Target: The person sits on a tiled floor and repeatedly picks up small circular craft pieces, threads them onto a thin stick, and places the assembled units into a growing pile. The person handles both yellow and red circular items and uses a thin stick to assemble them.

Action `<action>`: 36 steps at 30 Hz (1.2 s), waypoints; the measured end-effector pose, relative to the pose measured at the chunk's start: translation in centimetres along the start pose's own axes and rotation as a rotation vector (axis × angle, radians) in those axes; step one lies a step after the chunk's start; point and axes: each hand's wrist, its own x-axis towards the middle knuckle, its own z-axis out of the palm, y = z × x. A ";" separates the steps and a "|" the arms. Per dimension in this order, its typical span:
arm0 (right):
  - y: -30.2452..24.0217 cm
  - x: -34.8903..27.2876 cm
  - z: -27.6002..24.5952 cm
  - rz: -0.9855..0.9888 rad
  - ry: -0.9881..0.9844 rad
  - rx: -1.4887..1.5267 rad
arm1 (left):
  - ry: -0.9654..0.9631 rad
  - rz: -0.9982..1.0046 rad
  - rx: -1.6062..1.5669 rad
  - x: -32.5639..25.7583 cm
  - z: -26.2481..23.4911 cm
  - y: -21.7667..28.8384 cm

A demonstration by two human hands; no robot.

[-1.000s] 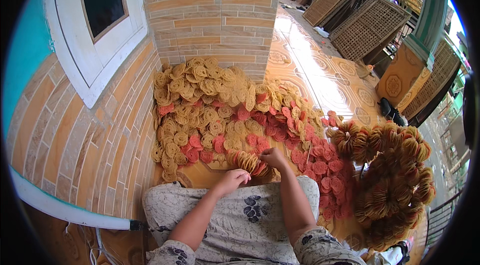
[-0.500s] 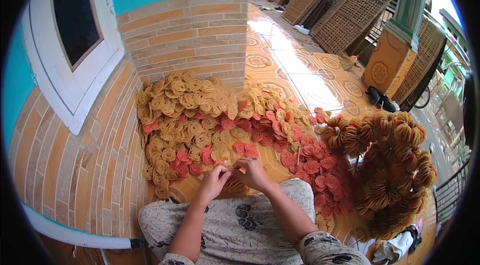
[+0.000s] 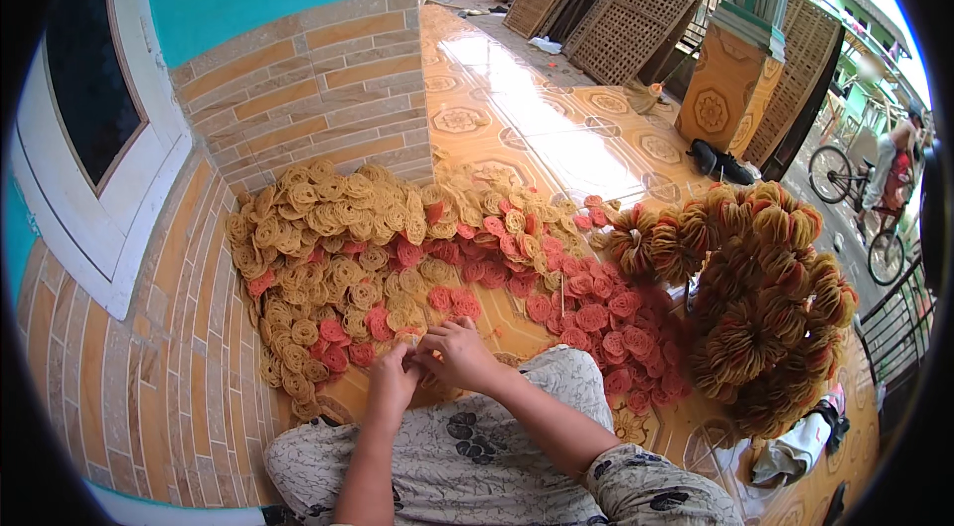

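Observation:
My left hand (image 3: 394, 374) and my right hand (image 3: 459, 358) meet just above my lap, fingers pinched together at the near edge of a spread heap. Whatever they hold between the fingertips is too small and hidden to make out. Tan, lacy discs of coiled strands (image 3: 333, 203) lie heaped in front of my hands and against the wall. Pinkish-red discs (image 3: 608, 322) of the same kind spread to the right. Farther right, large bunches of discs (image 3: 765, 327), tan-brown with red edges, are packed close together.
A brick-patterned wall (image 3: 328, 79) and a white-framed door (image 3: 149, 129) stand at my left. Behind the tiled floor (image 3: 556, 139) lean woven racks (image 3: 636, 19) beside a pillar (image 3: 730, 89). Dark shoes (image 3: 720, 163) lie near it. At the far right a person (image 3: 894, 163) is with a bicycle (image 3: 833, 173).
My view has turned to the right, so the scene sits further left. My hands have come closer together, the right one now overlapping the left fingertips. The person with the bicycle has come into view.

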 end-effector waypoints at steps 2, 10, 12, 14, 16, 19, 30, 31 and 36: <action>0.1 0.1 0.2 0.026 0.087 0.121 | 0.001 -0.002 -0.048 0.0 -0.2 -0.2; 1.3 0.2 0.4 -0.031 -0.015 -0.023 | -0.078 0.010 -0.052 -0.2 -1.0 -0.4; 1.3 0.2 0.3 -0.098 -0.023 -0.056 | -0.091 0.002 0.002 -0.2 -1.2 -0.4; 1.2 0.2 0.3 -0.138 -0.016 -0.085 | -0.110 -0.013 -0.019 -0.3 -1.3 -0.5; 1.1 0.2 0.1 -0.128 -0.001 -0.119 | -0.104 -0.034 -0.095 -0.2 -1.2 -0.9; 0.9 0.0 0.0 -0.086 -0.033 -0.123 | -0.075 -0.070 -0.252 -0.2 -1.0 -1.9; 2.0 -0.7 0.1 0.002 -0.301 0.239 | -0.076 -0.094 -0.252 -0.8 -0.6 -3.3; 2.2 -0.7 0.3 0.005 -0.310 0.274 | -0.018 0.094 -0.084 -0.8 -0.7 -3.1; 2.5 -0.9 1.5 0.153 -0.245 0.392 | 0.188 0.484 0.351 -0.7 -0.1 -2.8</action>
